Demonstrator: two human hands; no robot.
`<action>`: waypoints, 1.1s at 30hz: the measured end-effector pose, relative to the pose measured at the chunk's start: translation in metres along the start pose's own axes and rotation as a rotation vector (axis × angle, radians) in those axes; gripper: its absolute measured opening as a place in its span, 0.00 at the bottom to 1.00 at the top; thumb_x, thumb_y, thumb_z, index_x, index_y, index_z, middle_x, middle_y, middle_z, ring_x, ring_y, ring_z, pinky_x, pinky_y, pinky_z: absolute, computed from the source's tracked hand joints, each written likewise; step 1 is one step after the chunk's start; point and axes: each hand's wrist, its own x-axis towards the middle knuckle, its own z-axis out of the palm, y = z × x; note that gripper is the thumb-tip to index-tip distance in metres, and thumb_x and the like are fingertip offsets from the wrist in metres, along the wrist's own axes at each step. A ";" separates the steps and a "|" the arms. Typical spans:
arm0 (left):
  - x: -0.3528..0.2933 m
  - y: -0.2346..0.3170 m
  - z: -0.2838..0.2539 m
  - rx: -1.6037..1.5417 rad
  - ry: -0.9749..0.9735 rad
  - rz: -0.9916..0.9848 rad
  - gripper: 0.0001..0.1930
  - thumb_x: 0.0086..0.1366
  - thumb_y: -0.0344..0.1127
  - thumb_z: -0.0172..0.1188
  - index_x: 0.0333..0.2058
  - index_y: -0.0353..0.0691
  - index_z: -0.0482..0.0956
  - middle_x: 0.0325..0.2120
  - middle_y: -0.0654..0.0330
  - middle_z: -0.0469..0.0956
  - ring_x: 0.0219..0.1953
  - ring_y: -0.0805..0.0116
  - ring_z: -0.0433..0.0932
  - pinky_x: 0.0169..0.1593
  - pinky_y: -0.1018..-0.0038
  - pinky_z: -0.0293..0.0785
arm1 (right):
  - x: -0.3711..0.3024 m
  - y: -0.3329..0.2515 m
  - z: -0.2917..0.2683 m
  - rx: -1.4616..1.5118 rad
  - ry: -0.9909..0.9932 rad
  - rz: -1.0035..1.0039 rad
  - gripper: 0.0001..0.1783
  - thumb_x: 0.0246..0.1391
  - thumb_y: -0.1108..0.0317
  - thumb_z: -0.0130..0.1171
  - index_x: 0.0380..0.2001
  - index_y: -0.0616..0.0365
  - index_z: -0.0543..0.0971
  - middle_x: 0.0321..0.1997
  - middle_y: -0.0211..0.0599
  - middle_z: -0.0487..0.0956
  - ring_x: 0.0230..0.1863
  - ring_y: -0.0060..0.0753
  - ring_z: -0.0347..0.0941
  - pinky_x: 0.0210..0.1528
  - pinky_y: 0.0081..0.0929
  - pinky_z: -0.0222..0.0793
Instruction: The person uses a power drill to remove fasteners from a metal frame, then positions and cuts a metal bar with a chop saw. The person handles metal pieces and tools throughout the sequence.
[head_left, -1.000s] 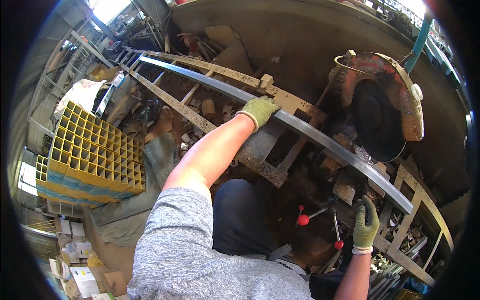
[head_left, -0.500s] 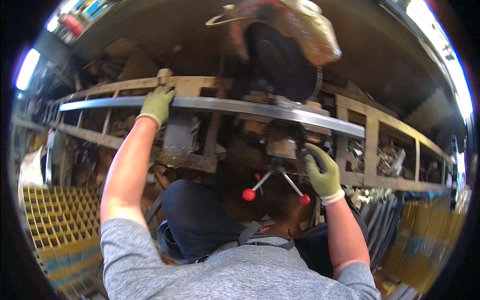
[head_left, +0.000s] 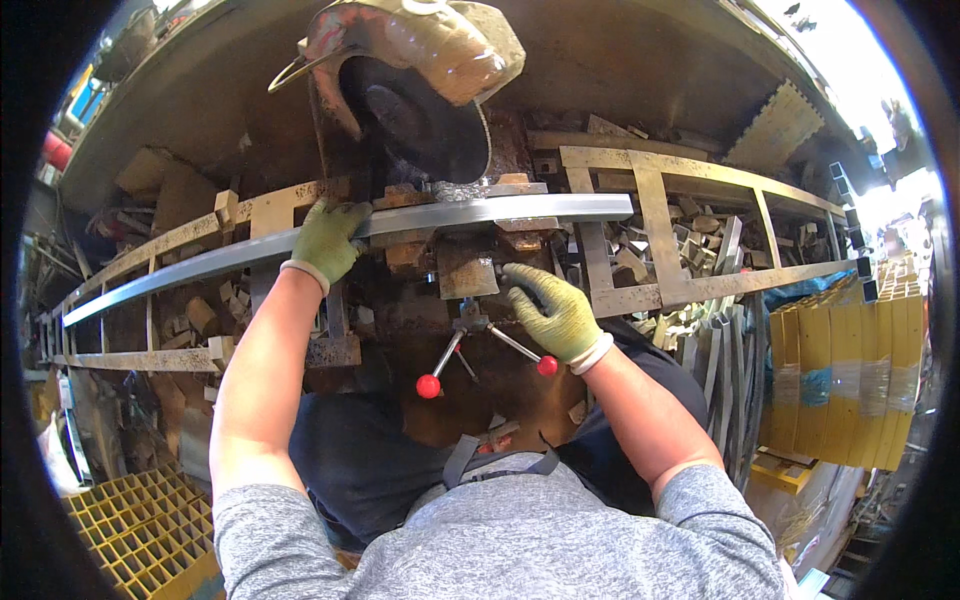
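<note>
A long silvery square metal tube (head_left: pixel 480 212) lies across the cut-off saw's vise (head_left: pixel 467 270) and over the rails on both sides. My left hand (head_left: pixel 330 238), in a greenish glove, is closed around the tube left of the vise. My right hand (head_left: pixel 555 315), gloved the same way, hovers just right of the vise with its thumb and fingers apart and nothing in it. Below it is the vise's spoked handle (head_left: pixel 470 322), with red ball ends. Behind the tube, the saw's dark round blade (head_left: pixel 415 120) stands under a worn guard (head_left: pixel 430 45).
A yellowish support frame (head_left: pixel 655 225) extends right, and another rail (head_left: pixel 170 245) runs left. Metal offcuts (head_left: pixel 700 240) lie among the bars. Yellow grating (head_left: pixel 140 530) sits at lower left. Stacked yellow pieces (head_left: pixel 845 375) stand at right, beside upright metal bars (head_left: pixel 715 375).
The view has shifted, so the saw appears farther left. My left hand has moved right along the tube, closer to the vise. My right hand stays beside the vise handle.
</note>
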 end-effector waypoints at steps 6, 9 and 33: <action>-0.004 -0.004 0.008 0.073 0.010 -0.025 0.31 0.72 0.38 0.76 0.73 0.47 0.83 0.68 0.52 0.87 0.75 0.47 0.79 0.83 0.52 0.67 | -0.014 0.007 0.000 0.106 0.085 0.203 0.22 0.75 0.64 0.75 0.67 0.58 0.89 0.63 0.52 0.94 0.64 0.51 0.93 0.68 0.40 0.87; -0.001 -0.002 0.006 0.090 -0.049 -0.036 0.31 0.73 0.41 0.76 0.73 0.48 0.83 0.67 0.53 0.87 0.74 0.49 0.80 0.82 0.53 0.67 | -0.041 0.003 -0.004 -0.142 -0.008 0.184 0.26 0.74 0.59 0.75 0.69 0.56 0.88 0.65 0.53 0.92 0.65 0.52 0.92 0.68 0.41 0.86; 0.002 0.001 0.022 0.143 -0.025 -0.113 0.30 0.73 0.37 0.74 0.73 0.47 0.81 0.70 0.47 0.85 0.80 0.47 0.75 0.83 0.49 0.67 | -0.087 0.035 0.170 0.013 -0.746 0.575 0.42 0.71 0.42 0.75 0.76 0.60 0.81 0.70 0.63 0.88 0.74 0.62 0.84 0.79 0.47 0.75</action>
